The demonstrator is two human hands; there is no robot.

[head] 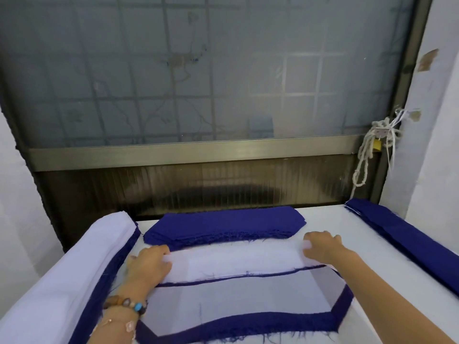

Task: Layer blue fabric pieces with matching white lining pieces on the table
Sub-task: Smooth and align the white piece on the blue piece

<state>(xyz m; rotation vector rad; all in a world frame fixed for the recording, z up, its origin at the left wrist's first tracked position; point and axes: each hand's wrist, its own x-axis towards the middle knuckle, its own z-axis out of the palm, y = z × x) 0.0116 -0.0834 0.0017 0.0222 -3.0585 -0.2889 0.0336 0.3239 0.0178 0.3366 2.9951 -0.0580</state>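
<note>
A white lining piece (236,263) lies across the table in front of me, over a blue fabric piece (248,325) whose edge shows as a border along the front and right. My left hand (149,263) pinches the lining's left end. My right hand (323,247) pinches its right end. Just behind the lining sits a stack of blue fabric pieces (223,225).
A thick pile of white lining (62,269) over blue fabric lies along the left side of the table (323,214). Folded blue fabric (402,234) runs along the right side. A window with frosted glass (198,70) stands right behind the table, cords (372,145) hanging at its right.
</note>
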